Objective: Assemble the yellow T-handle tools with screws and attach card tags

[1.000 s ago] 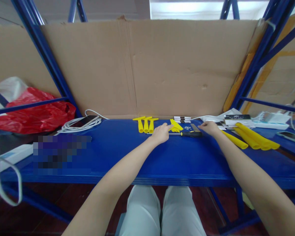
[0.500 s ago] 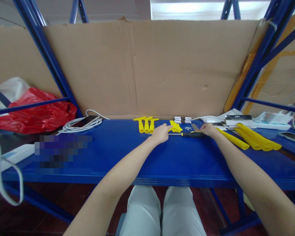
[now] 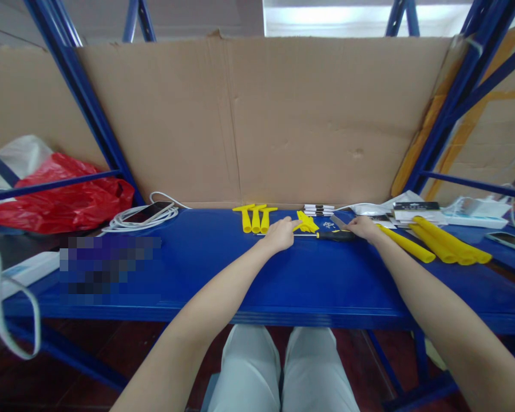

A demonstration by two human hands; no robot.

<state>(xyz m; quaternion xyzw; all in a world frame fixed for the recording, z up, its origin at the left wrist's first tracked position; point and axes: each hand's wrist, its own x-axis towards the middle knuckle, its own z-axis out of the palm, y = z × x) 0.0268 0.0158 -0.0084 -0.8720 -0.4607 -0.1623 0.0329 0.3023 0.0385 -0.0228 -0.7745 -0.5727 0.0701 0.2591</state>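
My left hand is closed, with a small yellow plastic piece sticking out from its fingertips. My right hand pinches a flat metal blade that points up and to the left. Between the hands lies a screwdriver with a black handle; its shaft runs left toward my left hand. Just behind are a pile of small yellow pieces and a scatter of tiny pale parts. Several yellow T-shaped handles stand in a row left of my left hand.
Yellow tapered tubes lie on the right, near white packets and a power strip. A small stack of white-and-black bundles sits against the cardboard wall. Leftward are a phone on a coiled white cable and a red bag.
The blade in my right hand has shifted slightly up and left, and the right hand a little with it. My left hand stays in place.
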